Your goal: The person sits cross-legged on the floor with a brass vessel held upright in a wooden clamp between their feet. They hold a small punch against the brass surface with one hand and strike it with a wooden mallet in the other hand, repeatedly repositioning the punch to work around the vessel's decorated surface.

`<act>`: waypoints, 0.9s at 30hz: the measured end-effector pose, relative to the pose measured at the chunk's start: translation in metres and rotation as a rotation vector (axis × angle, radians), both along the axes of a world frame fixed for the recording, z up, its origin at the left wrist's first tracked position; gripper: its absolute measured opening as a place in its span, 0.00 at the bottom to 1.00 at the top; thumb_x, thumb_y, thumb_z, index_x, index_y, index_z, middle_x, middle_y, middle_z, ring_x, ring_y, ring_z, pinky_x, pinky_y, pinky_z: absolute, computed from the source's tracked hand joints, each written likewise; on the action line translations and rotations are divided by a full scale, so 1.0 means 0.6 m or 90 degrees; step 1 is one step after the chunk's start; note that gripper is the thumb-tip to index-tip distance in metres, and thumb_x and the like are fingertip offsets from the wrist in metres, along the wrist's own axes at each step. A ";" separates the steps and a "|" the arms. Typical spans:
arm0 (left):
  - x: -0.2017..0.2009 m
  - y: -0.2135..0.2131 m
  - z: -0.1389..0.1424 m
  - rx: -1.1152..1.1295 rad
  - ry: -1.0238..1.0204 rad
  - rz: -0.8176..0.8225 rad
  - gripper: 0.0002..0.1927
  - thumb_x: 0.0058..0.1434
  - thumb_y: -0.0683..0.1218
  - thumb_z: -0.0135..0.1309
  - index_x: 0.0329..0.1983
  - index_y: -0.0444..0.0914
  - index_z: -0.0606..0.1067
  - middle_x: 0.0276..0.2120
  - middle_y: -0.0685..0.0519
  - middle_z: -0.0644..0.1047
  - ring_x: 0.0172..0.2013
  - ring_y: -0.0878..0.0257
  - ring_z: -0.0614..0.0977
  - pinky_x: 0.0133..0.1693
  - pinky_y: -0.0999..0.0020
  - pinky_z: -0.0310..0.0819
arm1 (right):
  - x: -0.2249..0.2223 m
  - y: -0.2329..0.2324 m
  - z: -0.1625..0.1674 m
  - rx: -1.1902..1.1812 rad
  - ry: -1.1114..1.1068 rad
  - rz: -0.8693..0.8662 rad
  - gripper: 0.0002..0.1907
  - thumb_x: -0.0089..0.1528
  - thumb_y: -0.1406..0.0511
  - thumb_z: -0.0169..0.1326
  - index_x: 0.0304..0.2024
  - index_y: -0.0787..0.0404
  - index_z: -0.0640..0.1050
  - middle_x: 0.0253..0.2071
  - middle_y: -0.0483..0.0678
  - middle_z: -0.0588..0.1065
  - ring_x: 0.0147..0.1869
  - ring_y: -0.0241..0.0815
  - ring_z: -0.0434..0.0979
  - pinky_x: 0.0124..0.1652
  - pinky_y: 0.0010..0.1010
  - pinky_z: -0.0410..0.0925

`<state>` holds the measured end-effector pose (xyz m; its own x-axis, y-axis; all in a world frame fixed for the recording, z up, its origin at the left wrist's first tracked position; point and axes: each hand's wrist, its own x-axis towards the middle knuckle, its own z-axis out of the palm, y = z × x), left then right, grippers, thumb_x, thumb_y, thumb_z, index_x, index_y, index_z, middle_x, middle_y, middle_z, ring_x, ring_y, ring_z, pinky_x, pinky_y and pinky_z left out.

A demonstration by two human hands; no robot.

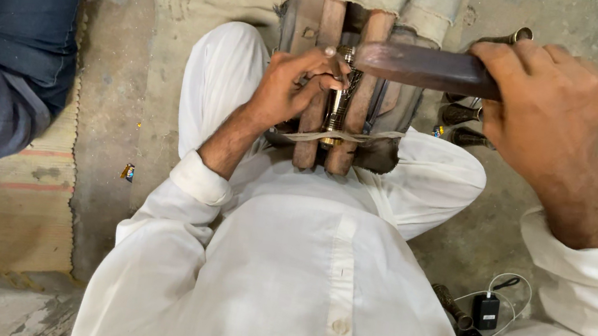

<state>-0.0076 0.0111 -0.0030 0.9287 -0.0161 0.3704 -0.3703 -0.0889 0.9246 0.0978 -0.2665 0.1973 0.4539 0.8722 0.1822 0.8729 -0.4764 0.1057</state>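
My left hand (298, 81) rests on a wooden clamp (362, 106) of two upright slats bound with a cord, and its fingertips pinch a small shiny metal piece (337, 101) set between the slats. My right hand (548, 110) grips a long flat dark wooden bar (425, 67) held level above the clamp, its left end over the slats. I sit cross-legged in white clothes with the clamp between my knees.
A person in dark blue clothes (2, 37) sits at the left on a woven mat (0, 210). Dark metal tools (465, 114) lie on the concrete floor behind the bar. A small black device with a white cable (486, 308) and a cylinder (451, 305) lie at lower right.
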 end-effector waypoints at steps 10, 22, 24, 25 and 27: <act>-0.005 0.003 -0.002 0.088 -0.031 -0.005 0.21 0.66 0.27 0.52 0.60 0.32 0.72 0.50 0.45 0.83 0.49 0.56 0.88 0.51 0.67 0.83 | -0.003 0.006 0.008 0.160 0.022 -0.008 0.16 0.61 0.75 0.61 0.51 0.64 0.77 0.38 0.52 0.74 0.40 0.52 0.77 0.41 0.38 0.67; -0.011 -0.016 -0.008 -0.057 0.020 0.156 0.12 0.69 0.33 0.51 0.55 0.31 0.72 0.38 0.50 0.83 0.37 0.66 0.86 0.41 0.72 0.81 | -0.009 -0.054 -0.155 0.246 0.455 -0.293 0.16 0.67 0.67 0.67 0.52 0.64 0.76 0.39 0.50 0.76 0.38 0.40 0.76 0.40 0.34 0.69; 0.002 -0.027 -0.004 -0.072 0.063 0.163 0.13 0.68 0.33 0.44 0.53 0.32 0.73 0.41 0.48 0.82 0.34 0.66 0.84 0.37 0.71 0.82 | -0.025 -0.068 -0.233 0.398 0.605 -0.303 0.16 0.66 0.69 0.65 0.51 0.66 0.74 0.42 0.45 0.76 0.42 0.36 0.74 0.44 0.30 0.68; 0.007 -0.034 -0.001 -0.010 0.049 0.187 0.13 0.67 0.33 0.44 0.53 0.32 0.74 0.40 0.48 0.82 0.33 0.63 0.84 0.37 0.69 0.80 | -0.038 -0.073 -0.267 0.490 0.669 -0.292 0.20 0.65 0.71 0.63 0.57 0.66 0.73 0.48 0.41 0.78 0.50 0.33 0.77 0.49 0.27 0.71; 0.013 -0.048 0.004 0.116 0.022 0.230 0.14 0.65 0.32 0.45 0.51 0.32 0.76 0.38 0.47 0.81 0.33 0.58 0.82 0.36 0.64 0.76 | -0.065 -0.077 -0.325 0.474 0.720 -0.459 0.19 0.60 0.70 0.63 0.51 0.63 0.72 0.35 0.41 0.73 0.33 0.34 0.73 0.33 0.29 0.69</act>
<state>0.0002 -0.0179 -0.0006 0.8983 0.2516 0.3601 -0.2540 -0.3712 0.8931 0.0586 -0.3128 0.0025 0.9241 0.2826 -0.2574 -0.1036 -0.4630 -0.8803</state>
